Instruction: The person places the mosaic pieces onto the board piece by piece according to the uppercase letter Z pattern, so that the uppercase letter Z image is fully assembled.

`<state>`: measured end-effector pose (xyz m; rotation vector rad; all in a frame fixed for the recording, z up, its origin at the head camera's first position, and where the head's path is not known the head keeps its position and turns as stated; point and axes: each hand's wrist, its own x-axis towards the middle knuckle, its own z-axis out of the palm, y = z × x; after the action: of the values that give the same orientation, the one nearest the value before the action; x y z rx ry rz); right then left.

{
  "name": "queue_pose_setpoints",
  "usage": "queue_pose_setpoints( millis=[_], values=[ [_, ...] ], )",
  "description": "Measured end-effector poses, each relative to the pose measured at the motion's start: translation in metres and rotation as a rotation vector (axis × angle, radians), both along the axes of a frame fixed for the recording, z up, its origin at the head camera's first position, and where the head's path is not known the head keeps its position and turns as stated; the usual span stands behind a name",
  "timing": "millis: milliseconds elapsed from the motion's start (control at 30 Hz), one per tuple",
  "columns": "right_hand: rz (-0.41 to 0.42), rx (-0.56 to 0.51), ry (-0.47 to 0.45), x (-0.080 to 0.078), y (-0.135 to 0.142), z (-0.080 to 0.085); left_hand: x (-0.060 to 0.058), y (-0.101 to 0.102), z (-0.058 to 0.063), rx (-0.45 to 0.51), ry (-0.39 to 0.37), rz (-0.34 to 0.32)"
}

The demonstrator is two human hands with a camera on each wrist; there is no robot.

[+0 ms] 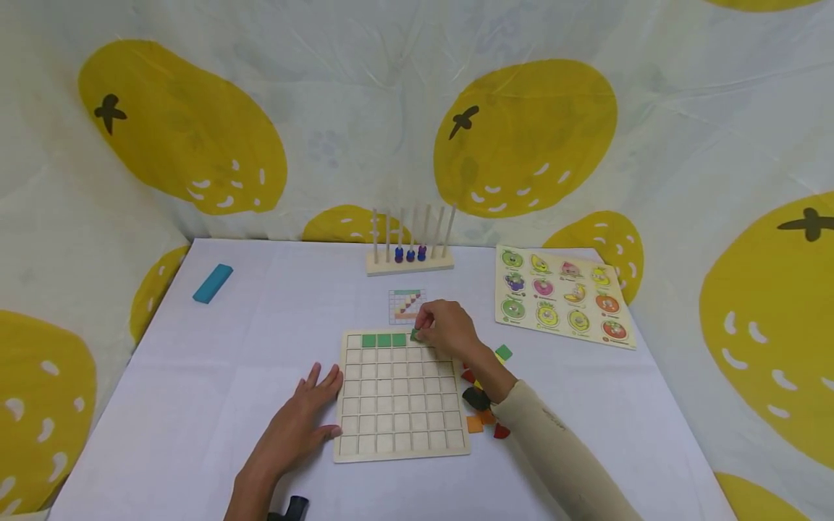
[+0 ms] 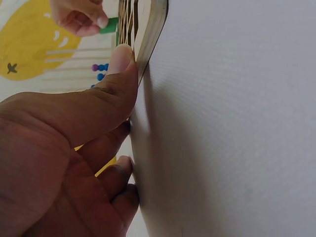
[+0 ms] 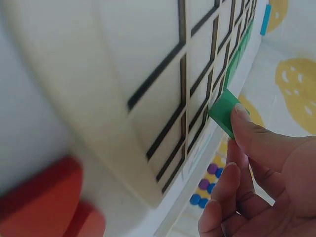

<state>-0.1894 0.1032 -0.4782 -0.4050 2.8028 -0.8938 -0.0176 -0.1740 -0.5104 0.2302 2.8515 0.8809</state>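
A wooden grid board [image 1: 394,407] lies flat on the table. Three green square tiles [image 1: 384,340] fill neighbouring cells in its top row. My right hand [image 1: 449,329] pinches another green square tile [image 3: 224,111] between thumb and fingers, tilted over the top row to the right of those three. At the board's left edge rests my left hand [image 1: 296,423], fingers spread, its thumb [image 2: 121,61] right at the rim in the left wrist view. Just behind the board is a small printed pattern card [image 1: 396,307].
Beside the board's right edge lie loose pieces, among them orange [image 1: 475,425], red [image 1: 501,432], black [image 1: 477,399] and green [image 1: 504,352]. A peg stand with beads [image 1: 409,266] is at the back, a fruit puzzle board [image 1: 559,324] back right, a blue block [image 1: 213,283] back left.
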Motion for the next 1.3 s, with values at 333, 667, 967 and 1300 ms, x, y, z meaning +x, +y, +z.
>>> queue_pose_setpoints(
  millis=[333,667,967,1300],
  values=[
    [0.04,0.063,0.014,0.003,-0.01,0.003,-0.001,0.0,0.002,-0.009,-0.04,0.0],
    [0.024,0.116,-0.037,0.005,-0.008,-0.001,-0.002,0.001,0.0,-0.022,-0.042,-0.004],
    [-0.055,0.074,-0.025,0.008,0.016,0.001,-0.001,0.001,0.002,-0.022,-0.03,-0.01],
    [-0.129,0.071,-0.042,0.012,0.068,0.004,-0.001,0.001,0.003,-0.027,-0.026,-0.014]
  ],
)
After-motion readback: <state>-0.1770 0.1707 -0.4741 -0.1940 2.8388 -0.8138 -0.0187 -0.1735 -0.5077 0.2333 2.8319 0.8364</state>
